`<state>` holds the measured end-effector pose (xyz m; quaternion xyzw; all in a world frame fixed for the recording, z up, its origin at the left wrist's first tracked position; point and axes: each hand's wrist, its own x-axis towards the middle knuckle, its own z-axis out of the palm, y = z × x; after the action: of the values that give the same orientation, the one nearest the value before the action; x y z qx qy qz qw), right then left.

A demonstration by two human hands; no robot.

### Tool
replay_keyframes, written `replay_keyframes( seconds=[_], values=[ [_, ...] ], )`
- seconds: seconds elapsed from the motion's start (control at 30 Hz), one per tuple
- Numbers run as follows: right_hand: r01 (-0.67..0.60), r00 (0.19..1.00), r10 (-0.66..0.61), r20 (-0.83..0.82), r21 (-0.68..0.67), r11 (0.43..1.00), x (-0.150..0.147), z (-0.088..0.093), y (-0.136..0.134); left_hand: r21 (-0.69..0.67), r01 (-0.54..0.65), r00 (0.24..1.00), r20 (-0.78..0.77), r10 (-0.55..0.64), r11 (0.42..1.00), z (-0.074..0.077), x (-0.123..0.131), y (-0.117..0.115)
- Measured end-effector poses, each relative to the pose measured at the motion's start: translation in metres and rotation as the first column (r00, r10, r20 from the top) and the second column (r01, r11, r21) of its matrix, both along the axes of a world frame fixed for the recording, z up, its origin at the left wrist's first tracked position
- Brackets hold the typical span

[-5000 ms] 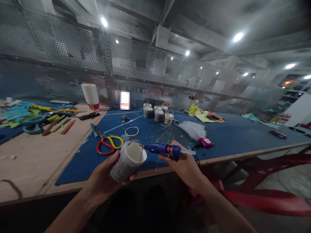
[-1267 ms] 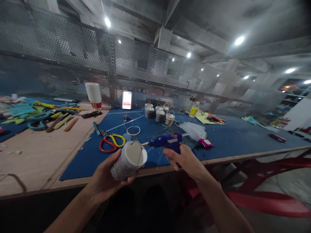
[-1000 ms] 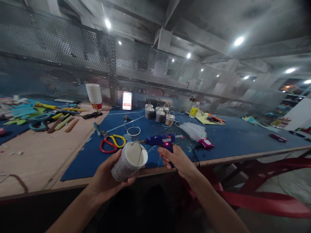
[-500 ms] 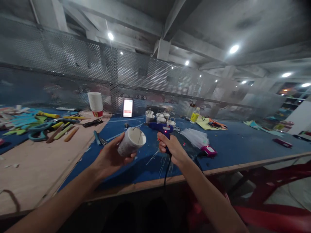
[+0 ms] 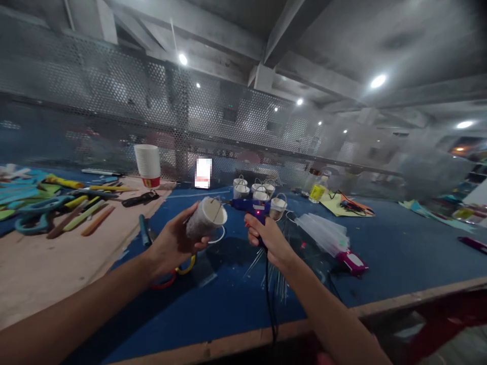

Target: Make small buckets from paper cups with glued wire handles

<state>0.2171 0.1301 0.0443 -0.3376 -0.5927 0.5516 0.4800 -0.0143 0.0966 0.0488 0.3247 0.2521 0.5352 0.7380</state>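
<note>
My left hand is wrapped round a grey-covered paper cup, tilted so its white open mouth faces me; a thin wire handle crosses the mouth. My right hand grips a blue hot glue gun with a red light lit. Its nozzle points left and sits close to the cup's rim. The gun's black cord hangs down over the table edge. Both hands hover above the blue mat.
Several small finished cups with wire handles stand behind the hands. Red and yellow scissors lie under my left hand. Clear glue sticks, a pink tool, a stack of white cups and coloured tools lie around.
Both hands have moved forward and up over the blue mat. The glue gun turned from lying level to an upright grip, nozzle brought close to the cup's rim.
</note>
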Motion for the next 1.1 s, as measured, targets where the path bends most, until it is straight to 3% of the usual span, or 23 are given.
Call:
replay_keyframes(
  seconds=[0.57, 1.1],
  values=[
    [-0.007, 1.0, 0.006, -0.024, -0.033, 0.999, -0.001, -0.004, -0.003, 0.01, 0.003, 1.0, -0.013, -0.003, 1.0, -0.004, 0.001, -0.004],
    [-0.104, 0.986, 0.075, -0.148, -0.196, 0.975, -0.003, -0.007, -0.002, -0.011, -0.007, 1.0, -0.016, 0.007, 1.0, 0.001, 0.004, -0.009]
  ],
)
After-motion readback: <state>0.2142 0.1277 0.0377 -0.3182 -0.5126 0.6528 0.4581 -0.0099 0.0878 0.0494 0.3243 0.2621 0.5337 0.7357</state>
